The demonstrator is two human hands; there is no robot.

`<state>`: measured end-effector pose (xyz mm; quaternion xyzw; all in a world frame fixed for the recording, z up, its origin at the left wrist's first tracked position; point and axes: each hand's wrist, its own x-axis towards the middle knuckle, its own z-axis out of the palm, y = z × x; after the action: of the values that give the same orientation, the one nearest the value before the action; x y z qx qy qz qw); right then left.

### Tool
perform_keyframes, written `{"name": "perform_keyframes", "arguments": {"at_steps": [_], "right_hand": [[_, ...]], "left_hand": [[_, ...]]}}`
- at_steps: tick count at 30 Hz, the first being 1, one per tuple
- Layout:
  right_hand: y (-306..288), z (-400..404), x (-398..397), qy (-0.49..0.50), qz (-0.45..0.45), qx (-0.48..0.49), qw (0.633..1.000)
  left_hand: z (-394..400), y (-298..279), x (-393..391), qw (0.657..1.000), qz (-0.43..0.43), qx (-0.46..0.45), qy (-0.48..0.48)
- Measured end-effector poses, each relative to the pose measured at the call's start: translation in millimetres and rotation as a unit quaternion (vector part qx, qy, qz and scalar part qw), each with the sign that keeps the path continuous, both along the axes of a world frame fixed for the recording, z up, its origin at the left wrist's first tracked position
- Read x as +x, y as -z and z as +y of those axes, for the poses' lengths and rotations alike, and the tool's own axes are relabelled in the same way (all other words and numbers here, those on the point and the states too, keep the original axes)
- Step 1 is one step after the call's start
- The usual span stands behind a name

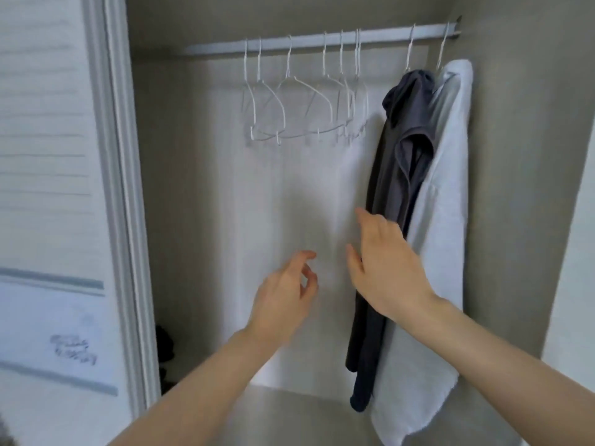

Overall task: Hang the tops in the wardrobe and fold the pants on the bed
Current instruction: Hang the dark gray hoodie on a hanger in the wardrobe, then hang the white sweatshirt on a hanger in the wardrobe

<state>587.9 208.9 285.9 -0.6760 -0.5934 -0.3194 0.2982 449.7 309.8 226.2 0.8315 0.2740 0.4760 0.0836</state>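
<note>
Two tops, a dark grey hooded top (405, 162) and a white shirt (447, 201), hang at the grey wardrobe rail's (289, 43) right end. Our left hand (283, 294) and right hand (383, 268) hold nothing, fingers loose. Risk: the right hand brushes the grey top and pulls it off its hanger; thin white wire hangers (306, 104) may tangle.

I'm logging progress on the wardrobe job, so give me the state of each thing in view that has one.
Dark grey top: hung on the rail, beside the white one.
White top: hung at the rail's right end.
Empty white hangers: bunched on the rail, bare.
Left hand: empty, fingers loosely curled.
Right hand: empty, fingers straight, in front of the dark grey top.
Wardrobe door: open, at left.
</note>
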Motion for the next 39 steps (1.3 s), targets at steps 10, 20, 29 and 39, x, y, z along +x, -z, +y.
{"name": "perform_keyframes", "arguments": {"at_steps": [10, 20, 29, 39], "right_hand": [[87, -81, -72, -0.257, 0.027, -0.080, 0.963], [155, -179, -170, -0.470, 0.045, -0.168, 0.865], [212, -261, -283, -0.577, 0.025, -0.230, 0.784], [291, -435, -445, -0.711, -0.022, -0.315, 0.628]], "left_hand": [[-177, 75, -137, 0.963, -0.008, -0.094, -0.254], [-363, 133, -225, 0.870, -0.013, -0.189, -0.454], [-483, 178, -293, 0.786, -0.104, -0.243, -0.559], [-687, 278, -370, 0.622, -0.227, -0.311, -0.682]]}}
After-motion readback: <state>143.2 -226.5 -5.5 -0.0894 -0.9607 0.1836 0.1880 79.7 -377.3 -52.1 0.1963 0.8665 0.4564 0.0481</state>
